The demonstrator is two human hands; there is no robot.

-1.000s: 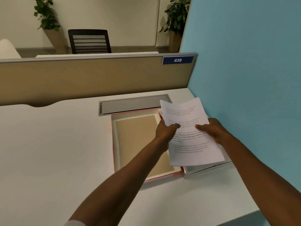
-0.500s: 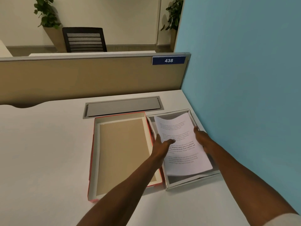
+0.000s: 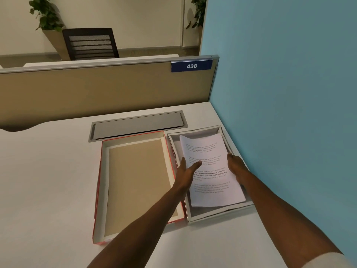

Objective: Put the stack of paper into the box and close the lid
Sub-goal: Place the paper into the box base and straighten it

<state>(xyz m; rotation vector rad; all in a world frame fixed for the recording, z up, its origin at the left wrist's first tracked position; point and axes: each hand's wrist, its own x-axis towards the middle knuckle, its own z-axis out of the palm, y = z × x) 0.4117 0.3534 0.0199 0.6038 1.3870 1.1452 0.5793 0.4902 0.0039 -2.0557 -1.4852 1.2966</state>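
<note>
A stack of printed white paper (image 3: 210, 182) lies inside the shallow white box (image 3: 218, 215) at the desk's right side, and its far end curls up slightly. My left hand (image 3: 186, 171) grips the stack's left edge, thumb on top of the sheets. My right hand (image 3: 234, 165) holds the right edge, close to the box's right wall. The lid (image 3: 135, 180), red outside and brown inside, rests upside down on the desk, touching the box's left side.
A grey cable-tray cover (image 3: 138, 125) is set into the white desk (image 3: 48, 180) just behind the lid and box. A tan partition (image 3: 96, 89) closes the back and a blue partition (image 3: 280, 93) stands right beside the box.
Both hands have lowered the stack from above the box down into it. The view has shifted, so the lid and box now show fully.
</note>
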